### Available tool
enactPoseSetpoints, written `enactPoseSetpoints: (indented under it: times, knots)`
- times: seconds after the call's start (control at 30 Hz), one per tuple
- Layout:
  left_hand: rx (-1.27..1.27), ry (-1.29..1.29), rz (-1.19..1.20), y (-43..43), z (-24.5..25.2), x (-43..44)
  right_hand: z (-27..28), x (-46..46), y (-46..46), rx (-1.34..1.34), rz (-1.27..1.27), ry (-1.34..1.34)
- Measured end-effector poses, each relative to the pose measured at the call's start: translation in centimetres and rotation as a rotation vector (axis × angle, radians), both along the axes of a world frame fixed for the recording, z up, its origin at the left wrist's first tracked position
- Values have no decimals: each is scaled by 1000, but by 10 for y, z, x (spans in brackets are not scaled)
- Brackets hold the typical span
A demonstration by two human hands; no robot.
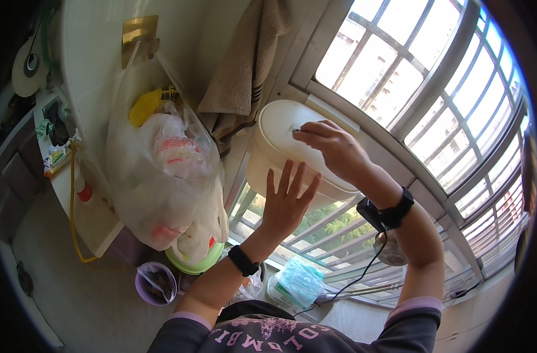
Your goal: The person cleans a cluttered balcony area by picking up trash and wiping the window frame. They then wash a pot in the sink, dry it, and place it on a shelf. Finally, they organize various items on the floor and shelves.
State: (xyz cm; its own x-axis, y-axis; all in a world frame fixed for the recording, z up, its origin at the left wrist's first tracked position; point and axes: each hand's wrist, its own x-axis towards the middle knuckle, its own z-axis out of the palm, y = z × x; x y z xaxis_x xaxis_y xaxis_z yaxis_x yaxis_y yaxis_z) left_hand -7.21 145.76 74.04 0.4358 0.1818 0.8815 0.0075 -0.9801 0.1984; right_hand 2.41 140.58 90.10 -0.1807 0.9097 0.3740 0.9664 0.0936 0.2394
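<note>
A cream oval container [268, 167] with a rounded lid [279, 117] stands at the window frame. My right hand [330, 145] is over the lid, its fingers pinched together at a small dark spot; whether they grip a knob or a cloth there cannot be told. My left hand [288, 198] rests against or just before the container's side wall, fingers spread, with nothing held. Both wrists wear black bands, and a cable runs down from the right one.
A clear plastic bag [131, 176] stuffed with other bags hangs from a wall hook [138, 35] at the left. Beside it hangs a brown towel [237, 79]. Below are a purple bin [138, 287], a green basin [193, 267] and a pack in blue-green wrap [299, 282]. Barred windows line the right.
</note>
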Motion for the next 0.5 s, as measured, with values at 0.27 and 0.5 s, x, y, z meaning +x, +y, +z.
enactPoseSetpoints:
  times: [0.27,0.5]
  knots:
    - [-47,-28,-14,1,-2,5,-2,9,33,23,-42,-5]
    - [-18,-73,41,-3,0,7,-3,8,29,-154,-22,-34]
